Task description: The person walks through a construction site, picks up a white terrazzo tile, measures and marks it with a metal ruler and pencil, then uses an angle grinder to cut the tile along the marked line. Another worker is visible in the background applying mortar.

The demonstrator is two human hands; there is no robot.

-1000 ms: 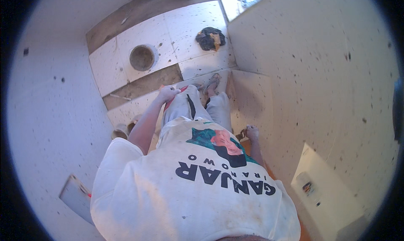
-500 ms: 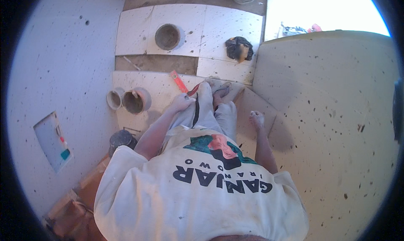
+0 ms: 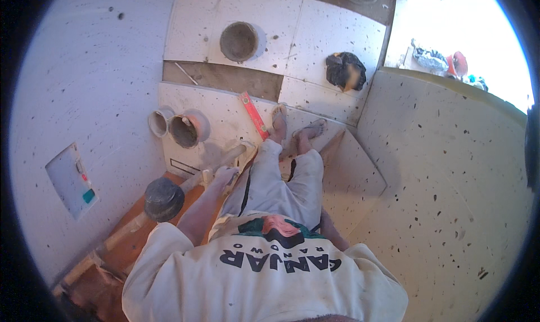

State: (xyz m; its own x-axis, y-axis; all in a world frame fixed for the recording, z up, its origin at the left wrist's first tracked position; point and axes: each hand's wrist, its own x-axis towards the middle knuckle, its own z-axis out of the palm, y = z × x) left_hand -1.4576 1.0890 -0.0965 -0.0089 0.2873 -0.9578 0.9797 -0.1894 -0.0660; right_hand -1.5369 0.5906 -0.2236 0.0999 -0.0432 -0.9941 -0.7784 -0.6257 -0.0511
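Observation:
My left hand [image 3: 226, 175] hangs beside my left thigh, close to a pale bar [image 3: 216, 161] that runs along the step edge. Its fingers look loosely stretched, with nothing visible in them. Only the forearm [image 3: 333, 232] of my right arm shows; the hand is hidden behind my body. A red spirit level [image 3: 255, 116] lies on the pale tiles, its lower end beside my left foot [image 3: 278, 119]. My right foot [image 3: 310, 130] stands on the same tiled surface.
Mortar-stained buckets [image 3: 184, 132] stand at the left, and another bucket [image 3: 239, 41] sits farther off. A dark bucket [image 3: 163, 199] is near my left arm. A black plastic bag [image 3: 341, 74] lies at the right. Speckled walls [image 3: 444, 170] close in both sides.
My left hand has drawn back from near the knee and the spirit level to beside my thigh. My right hand, earlier a closed fist at the right, has dropped out of sight.

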